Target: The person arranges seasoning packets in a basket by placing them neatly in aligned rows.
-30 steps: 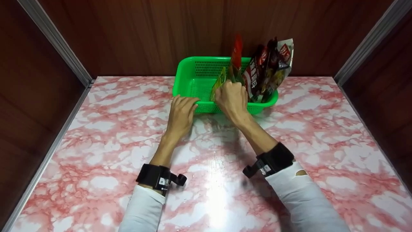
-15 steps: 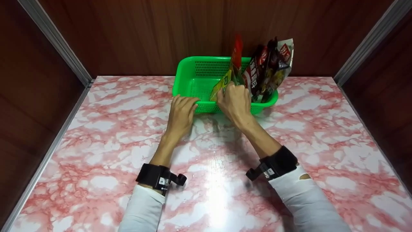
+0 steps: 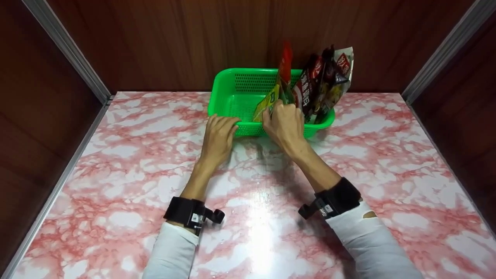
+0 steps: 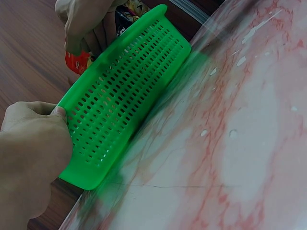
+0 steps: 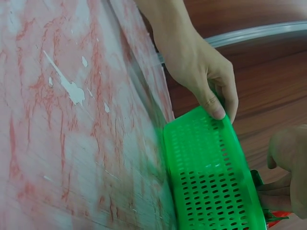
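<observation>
A green plastic basket (image 3: pixel 217 93) with slotted walls stands against the back panel. My left hand (image 3: pixel 218 137) grips its front rim near the left corner, the thumb (image 4: pixel 58 111) outside the wall. My right hand (image 3: pixel 285 122) reaches over the front rim with bent fingers, pinching the near edge of a yellow-green food packet (image 3: pixel 268 100) that leans left. Just behind stands a red-topped packet (image 3: pixel 285 66). To the right, a dark brown packet (image 3: pixel 306 91) and a white-edged one (image 3: pixel 346 62) stand upright in the basket. My right fingertips are hidden among the packets.
The table (image 3: pixel 128 174) has a red-and-white marbled top. Brown wood-grain panels (image 3: pixel 155 42) enclose it at the back and both sides, with metal strips (image 3: pixel 68 50) at the corners. The basket's left part shows its bare bottom.
My right hand has drawn slightly right and towards me, and more of the yellow-green packet shows, leaning left. The left hand and the basket stay where they were.
</observation>
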A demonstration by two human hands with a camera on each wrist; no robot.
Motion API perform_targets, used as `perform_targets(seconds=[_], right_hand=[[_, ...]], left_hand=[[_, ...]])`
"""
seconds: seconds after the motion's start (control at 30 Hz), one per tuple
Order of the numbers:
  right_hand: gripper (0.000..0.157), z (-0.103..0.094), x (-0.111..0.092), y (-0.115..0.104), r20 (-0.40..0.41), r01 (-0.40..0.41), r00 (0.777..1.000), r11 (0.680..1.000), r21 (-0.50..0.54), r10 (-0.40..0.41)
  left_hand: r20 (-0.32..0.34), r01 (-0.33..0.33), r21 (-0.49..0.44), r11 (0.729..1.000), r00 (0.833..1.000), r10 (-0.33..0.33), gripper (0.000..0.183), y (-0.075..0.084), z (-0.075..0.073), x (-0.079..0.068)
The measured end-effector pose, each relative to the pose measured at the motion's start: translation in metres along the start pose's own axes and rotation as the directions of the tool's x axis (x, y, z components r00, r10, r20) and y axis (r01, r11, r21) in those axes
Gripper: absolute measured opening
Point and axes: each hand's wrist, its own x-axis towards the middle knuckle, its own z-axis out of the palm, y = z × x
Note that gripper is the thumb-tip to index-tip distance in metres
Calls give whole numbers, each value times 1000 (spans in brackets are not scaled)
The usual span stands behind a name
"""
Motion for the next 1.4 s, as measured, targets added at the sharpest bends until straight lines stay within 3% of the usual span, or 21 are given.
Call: perform_targets(seconds=[0.33,1.4], right_hand=[[36,-3,-3,4,-10,4,1000,999,45,-4],[34,-2,-6,11,-27,38,999,999,36,-37]], left_hand=[[6,8,-8,1000,1000,-8,26,1,-1,-1],[6,1,7,1000,1000,-1,24,1,-1,0]])
